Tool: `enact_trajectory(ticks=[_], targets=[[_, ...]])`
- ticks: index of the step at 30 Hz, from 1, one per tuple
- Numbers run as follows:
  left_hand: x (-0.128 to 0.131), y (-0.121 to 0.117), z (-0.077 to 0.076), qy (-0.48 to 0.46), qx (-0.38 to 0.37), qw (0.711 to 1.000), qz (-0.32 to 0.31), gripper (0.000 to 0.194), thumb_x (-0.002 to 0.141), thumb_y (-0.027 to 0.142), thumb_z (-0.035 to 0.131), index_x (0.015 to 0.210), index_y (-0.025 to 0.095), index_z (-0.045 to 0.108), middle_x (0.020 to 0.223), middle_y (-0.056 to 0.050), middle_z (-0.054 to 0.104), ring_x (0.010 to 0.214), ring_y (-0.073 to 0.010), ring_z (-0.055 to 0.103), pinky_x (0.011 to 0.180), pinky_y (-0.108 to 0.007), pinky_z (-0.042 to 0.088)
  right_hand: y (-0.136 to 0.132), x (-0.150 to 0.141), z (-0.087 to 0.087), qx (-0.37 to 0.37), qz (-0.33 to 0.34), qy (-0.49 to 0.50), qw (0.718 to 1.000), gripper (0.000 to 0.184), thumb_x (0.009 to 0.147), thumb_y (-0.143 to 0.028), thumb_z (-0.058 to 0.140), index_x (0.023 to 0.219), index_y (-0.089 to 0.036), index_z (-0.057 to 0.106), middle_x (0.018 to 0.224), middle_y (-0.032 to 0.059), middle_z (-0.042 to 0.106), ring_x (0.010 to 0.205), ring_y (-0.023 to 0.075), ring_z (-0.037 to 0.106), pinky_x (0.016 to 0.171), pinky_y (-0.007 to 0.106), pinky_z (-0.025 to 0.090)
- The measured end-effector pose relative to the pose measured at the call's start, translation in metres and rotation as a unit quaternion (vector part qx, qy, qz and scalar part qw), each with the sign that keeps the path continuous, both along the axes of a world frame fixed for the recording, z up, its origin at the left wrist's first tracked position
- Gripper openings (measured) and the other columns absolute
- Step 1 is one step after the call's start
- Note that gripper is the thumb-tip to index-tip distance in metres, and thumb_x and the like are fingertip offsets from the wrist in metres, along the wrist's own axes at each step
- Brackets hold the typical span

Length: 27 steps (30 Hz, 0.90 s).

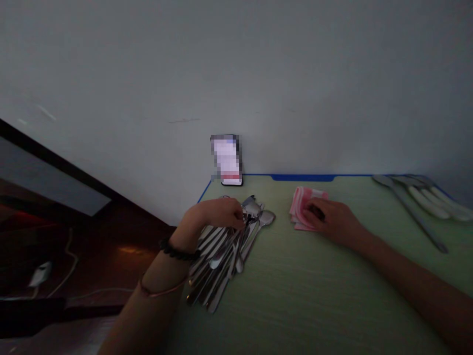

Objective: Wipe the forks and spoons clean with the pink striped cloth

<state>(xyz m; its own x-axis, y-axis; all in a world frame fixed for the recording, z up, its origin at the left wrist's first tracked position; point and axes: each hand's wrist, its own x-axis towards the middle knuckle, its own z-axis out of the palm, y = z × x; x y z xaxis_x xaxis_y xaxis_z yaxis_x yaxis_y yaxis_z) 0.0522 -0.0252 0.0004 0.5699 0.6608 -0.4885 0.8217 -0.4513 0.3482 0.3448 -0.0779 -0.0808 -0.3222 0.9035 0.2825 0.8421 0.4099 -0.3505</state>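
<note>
A heap of metal cutlery [218,268], with spoons, forks and long handles, lies on the left of the light green table [295,296]. Over its upper end is my left hand [223,213], fingers curled downward among the spoon and fork heads; what they pinch, if anything, is hidden. A folded pink and white cloth [301,207] rests near the table's back. My right hand [334,222] is closed on its right side, with the fingers bent and partly in shadow.
A lit phone [229,160] leans against the pale wall [295,88] at the back edge. On the right lie a long-handled metal utensil [414,214] and several white-handled utensils [430,199]. Left of the table, a cable [70,251] runs over the dark floor.
</note>
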Motion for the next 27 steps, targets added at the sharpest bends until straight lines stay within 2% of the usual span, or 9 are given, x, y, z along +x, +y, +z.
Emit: enact_trajectory(ticks=[6,9,12,14,19,27], targets=[[-0.003,-0.001,0.015,-0.043,-0.011,0.999,-0.007,0.024,0.079,0.031,0.046,0.068,0.015,0.061,0.063,0.001,0.056,0.058,-0.0118,0.048,0.054,-0.021,0.034,0.0,0.0,0.0,0.013,0.005,0.002,1.0,0.025,0.085,-0.041,0.043,0.086,-0.021,0.058,0.084,0.0026,0.066,0.068,0.0149,0.058,0.06,0.026,0.037],[0.002,-0.007,0.022,-0.074,-0.008,0.997,-0.006,0.026,0.08,0.031,0.046,0.064,0.014,0.058,0.058,0.002,0.049,0.055,-0.0108,0.044,0.05,-0.02,0.032,0.0,0.0,0.0,0.019,0.006,0.002,1.0,0.026,0.085,-0.042,0.042,0.086,-0.021,0.058,0.084,0.0026,0.066,0.068,0.0152,0.058,0.059,0.027,0.037],[0.015,-0.017,0.025,-0.095,-0.04,0.994,-0.033,0.022,0.076,0.028,0.052,0.059,0.015,0.057,0.052,0.004,0.044,0.05,-0.0096,0.04,0.047,-0.02,0.029,0.0,0.001,-0.001,0.02,0.006,0.001,1.0,0.026,0.085,-0.042,0.041,0.084,-0.021,0.057,0.081,0.0024,0.065,0.066,0.0147,0.057,0.058,0.026,0.036],[0.026,-0.025,0.022,-0.098,-0.053,0.992,-0.055,0.019,0.076,0.025,0.052,0.062,0.016,0.06,0.053,0.004,0.048,0.05,-0.0099,0.042,0.047,-0.02,0.03,0.0,0.001,-0.001,0.02,0.006,0.003,1.0,0.026,0.085,-0.042,0.041,0.083,-0.021,0.057,0.079,0.0025,0.065,0.064,0.0142,0.056,0.057,0.026,0.036],[0.044,-0.033,0.009,-0.039,-0.022,0.994,-0.099,0.019,0.077,0.022,0.052,0.063,0.017,0.063,0.057,0.002,0.057,0.052,-0.0112,0.048,0.05,-0.021,0.033,0.0,0.001,0.0,0.009,0.009,0.003,1.0,0.024,0.085,-0.04,0.042,0.085,-0.021,0.057,0.077,0.0018,0.064,0.063,0.0137,0.055,0.056,0.025,0.035],[0.042,-0.027,-0.005,0.016,0.047,0.997,-0.053,0.024,0.078,0.026,0.05,0.063,0.014,0.064,0.062,-0.006,0.062,0.054,-0.0163,0.053,0.055,-0.027,0.037,0.0,0.0,0.002,0.006,0.005,-0.006,1.0,0.023,0.086,-0.039,0.042,0.082,-0.021,0.056,0.079,0.0014,0.064,0.064,0.0139,0.055,0.057,0.026,0.034]])
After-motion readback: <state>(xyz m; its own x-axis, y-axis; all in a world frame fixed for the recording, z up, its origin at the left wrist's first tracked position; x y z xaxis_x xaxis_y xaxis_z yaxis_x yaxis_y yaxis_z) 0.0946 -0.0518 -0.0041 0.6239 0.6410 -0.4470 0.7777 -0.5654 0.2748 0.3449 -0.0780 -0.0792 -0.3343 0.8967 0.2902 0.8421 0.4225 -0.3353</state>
